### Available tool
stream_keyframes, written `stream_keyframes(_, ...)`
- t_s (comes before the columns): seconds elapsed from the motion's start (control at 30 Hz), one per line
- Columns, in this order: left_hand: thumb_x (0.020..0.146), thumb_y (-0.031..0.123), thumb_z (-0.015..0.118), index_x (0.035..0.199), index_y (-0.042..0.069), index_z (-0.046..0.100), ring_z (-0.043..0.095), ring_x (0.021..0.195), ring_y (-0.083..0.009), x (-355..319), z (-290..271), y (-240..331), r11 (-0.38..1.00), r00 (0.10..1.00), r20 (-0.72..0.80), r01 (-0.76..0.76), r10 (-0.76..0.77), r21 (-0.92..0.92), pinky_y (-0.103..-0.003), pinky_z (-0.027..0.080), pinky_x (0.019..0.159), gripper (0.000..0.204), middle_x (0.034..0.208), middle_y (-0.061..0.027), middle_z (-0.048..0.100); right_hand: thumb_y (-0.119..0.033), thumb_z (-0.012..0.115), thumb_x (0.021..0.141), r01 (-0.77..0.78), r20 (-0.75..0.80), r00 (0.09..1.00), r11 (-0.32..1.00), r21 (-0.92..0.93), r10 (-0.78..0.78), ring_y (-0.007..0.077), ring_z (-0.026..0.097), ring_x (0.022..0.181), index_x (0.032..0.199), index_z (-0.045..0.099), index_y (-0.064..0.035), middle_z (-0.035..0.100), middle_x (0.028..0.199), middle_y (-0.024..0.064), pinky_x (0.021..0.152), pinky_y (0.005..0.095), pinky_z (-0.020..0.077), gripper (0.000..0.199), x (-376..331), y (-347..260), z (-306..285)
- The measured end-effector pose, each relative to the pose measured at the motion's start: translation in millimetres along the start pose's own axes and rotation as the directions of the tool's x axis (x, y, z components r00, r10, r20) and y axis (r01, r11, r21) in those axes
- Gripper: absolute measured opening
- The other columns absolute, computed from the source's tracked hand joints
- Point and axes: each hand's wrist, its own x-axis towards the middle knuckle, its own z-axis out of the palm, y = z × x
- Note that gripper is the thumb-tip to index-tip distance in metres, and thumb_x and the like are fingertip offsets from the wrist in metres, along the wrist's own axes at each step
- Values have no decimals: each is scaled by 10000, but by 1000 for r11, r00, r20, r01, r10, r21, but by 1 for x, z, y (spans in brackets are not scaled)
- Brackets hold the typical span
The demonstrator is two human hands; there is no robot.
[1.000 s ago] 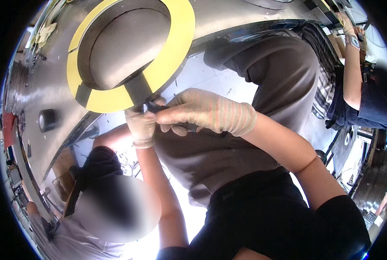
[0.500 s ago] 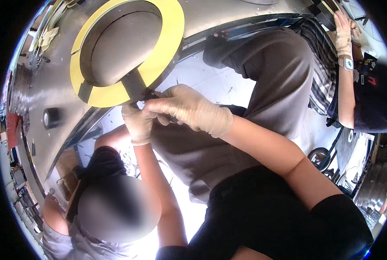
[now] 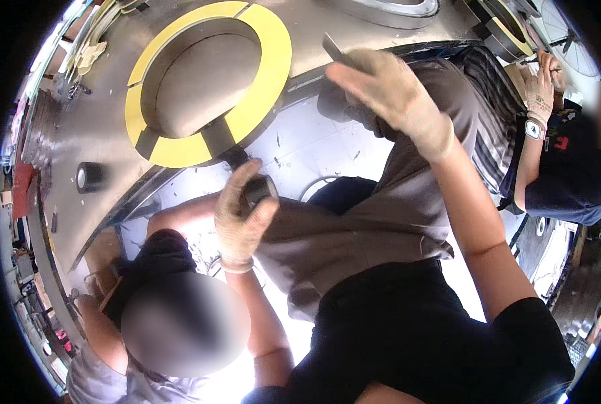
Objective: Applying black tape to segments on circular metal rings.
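Note:
A large ring (image 3: 273,87) with a yellow top face and dark sides lies at the table's near edge. Two black bands of tape cross its yellow face on the near side. My left hand (image 3: 236,232) grips a roll of black tape (image 3: 260,190) between thumb and fingers, just below the ring. A dark strip (image 3: 235,157) runs from the roll up to the ring's near band. Raised to the right of the ring, my right hand (image 3: 395,97) is closed on a knife (image 3: 333,50); its dark blade points up and left, and the handle is mostly hidden.
Another tape roll (image 3: 88,177) stands on the metal table (image 3: 61,145) at left. A grey ring (image 3: 395,12) lies at the far edge. One co-worker (image 3: 559,155) handles a yellow-faced ring (image 3: 509,37) at right; another person (image 3: 149,259) is close at lower left.
My hands, together at the ring's near band before, are now apart. The right has risen up and right with the knife; the left has dropped slightly, and its tape roll now shows.

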Motion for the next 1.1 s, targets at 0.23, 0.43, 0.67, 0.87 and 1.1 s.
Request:
stream_keyframes(0.23,850,388,839,1133,2,663,619,919,-179,46,2,13,912,970,-147,-124,196,392,-343,504,846,509,1043,-72,686,-373,533,967,155,-60,953,648,-745,-296,371,685,1041,1105,708,-23,716,1089,222,928,476,510,415,135,4,-20)
stream_keyframes(0.43,876,372,805,1092,-20,656,629,814,-218,64,5,-5,855,964,-153,-113,218,507,-364,505,796,472,868,-111,689,-317,578,1003,561,40,821,792,-240,-569,221,675,766,1005,710,26,729,879,131,748,348,534,368,51,-24,-12)
stream_keyframes(0.67,838,385,828,1356,30,583,571,1257,-297,41,12,-24,824,985,173,-109,13,556,-377,467,1050,673,1329,-146,627,-366,620,1005,113,417,764,738,665,-492,167,688,982,1143,707,7,750,1061,122,878,322,543,407,56,46,93)
stream_keyframes(0.87,829,412,848,1288,-11,612,595,1098,-197,-18,30,-6,968,991,-62,131,-120,215,-321,494,957,668,1183,-92,621,-493,586,994,-199,530,842,851,485,-105,139,714,859,1046,702,-26,757,1005,109,720,294,573,483,-11,59,75)
stream_keyframes(1.1,888,467,776,1337,-9,566,612,1063,-213,-13,87,63,930,951,-103,256,-291,-265,-330,505,930,688,1191,-126,630,-380,666,925,171,372,893,956,237,-252,357,690,763,1172,606,-100,660,858,204,638,443,543,377,-80,-9,67)
